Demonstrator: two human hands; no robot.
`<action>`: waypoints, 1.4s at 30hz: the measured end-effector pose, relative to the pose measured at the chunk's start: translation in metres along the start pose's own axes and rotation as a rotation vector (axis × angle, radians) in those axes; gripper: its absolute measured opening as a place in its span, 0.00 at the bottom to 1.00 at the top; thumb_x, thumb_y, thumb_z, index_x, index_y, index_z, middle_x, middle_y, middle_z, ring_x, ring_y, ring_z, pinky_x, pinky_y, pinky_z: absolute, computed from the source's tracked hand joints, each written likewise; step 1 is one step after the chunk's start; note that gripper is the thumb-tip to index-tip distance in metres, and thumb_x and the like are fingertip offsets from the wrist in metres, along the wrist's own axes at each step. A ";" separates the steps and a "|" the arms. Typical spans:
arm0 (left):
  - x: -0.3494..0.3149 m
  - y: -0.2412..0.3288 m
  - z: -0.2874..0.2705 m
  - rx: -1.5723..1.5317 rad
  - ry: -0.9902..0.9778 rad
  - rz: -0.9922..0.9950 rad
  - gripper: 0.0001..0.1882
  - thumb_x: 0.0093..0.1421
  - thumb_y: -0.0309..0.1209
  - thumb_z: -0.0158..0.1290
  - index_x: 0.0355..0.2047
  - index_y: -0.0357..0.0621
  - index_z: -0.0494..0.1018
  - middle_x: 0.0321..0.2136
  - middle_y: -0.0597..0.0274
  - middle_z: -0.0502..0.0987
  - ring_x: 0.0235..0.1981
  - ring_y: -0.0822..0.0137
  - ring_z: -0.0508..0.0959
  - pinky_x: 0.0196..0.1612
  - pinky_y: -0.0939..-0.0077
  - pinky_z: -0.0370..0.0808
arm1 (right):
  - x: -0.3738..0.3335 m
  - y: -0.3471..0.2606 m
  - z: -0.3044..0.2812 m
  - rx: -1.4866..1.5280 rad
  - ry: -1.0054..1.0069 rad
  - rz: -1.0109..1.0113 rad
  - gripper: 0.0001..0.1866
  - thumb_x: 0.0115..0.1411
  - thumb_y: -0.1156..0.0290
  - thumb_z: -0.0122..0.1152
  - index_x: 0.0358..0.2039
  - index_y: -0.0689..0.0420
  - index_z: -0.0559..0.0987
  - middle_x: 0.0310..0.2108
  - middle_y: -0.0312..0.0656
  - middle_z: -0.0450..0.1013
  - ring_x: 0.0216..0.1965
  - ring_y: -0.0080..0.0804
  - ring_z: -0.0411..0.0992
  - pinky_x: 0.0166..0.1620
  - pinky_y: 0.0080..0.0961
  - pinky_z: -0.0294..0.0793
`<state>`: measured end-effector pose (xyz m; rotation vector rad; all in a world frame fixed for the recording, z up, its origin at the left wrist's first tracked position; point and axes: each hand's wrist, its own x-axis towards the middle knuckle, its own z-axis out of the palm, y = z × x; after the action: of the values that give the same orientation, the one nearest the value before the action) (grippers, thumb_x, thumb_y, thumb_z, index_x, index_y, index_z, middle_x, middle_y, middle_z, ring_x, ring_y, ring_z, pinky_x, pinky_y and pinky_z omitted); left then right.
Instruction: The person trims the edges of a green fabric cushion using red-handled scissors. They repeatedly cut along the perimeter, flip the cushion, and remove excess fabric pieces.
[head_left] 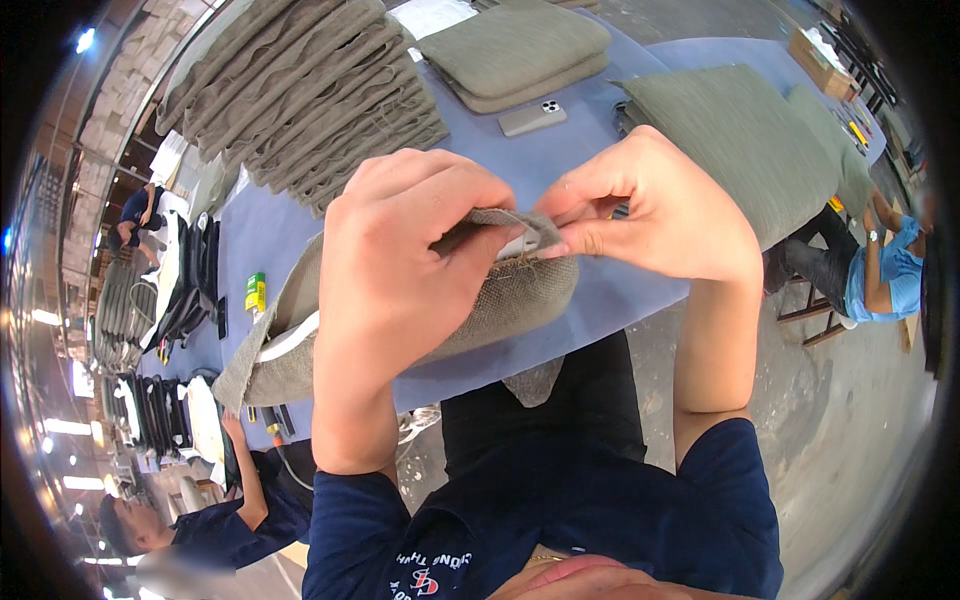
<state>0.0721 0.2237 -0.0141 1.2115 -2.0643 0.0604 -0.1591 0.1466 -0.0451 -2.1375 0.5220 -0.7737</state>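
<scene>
Across the near edge of the table lies a grey-brown woven fabric cushion cover (510, 305), with a white strip (288, 340) showing along its open edge at the left. My left hand (400, 250) is closed on the raised fabric edge, thumb inside the fold and fingers behind it. Close beside it, my right hand (645, 215) pinches the end of the same edge between thumb and fingers. Something white and loose threads show in the fold between my hands. Whether the right fingertips also hold a small tool is hidden.
Behind my hands stands a tall pile of folded covers (310, 90). Two stacked cushions (515, 50), a phone (533, 118) and flat green-grey pieces (735, 140) lie beyond. A small yellow-green box (256, 292) sits left. Co-workers sit at the left (230, 500) and right (890, 265).
</scene>
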 end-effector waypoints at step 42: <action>-0.018 -0.010 -0.005 -0.200 0.360 -0.192 0.05 0.63 0.27 0.68 0.35 0.41 0.82 0.31 0.64 0.83 0.31 0.74 0.77 0.39 0.81 0.72 | 0.002 -0.011 0.018 -0.248 0.151 -0.092 0.06 0.56 0.76 0.77 0.27 0.61 0.84 0.17 0.40 0.71 0.18 0.23 0.66 0.25 0.24 0.66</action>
<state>0.0878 0.2336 -0.0250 1.1725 -1.5982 -0.0173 -0.1442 0.1613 -0.0448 -2.3561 0.6298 -0.9701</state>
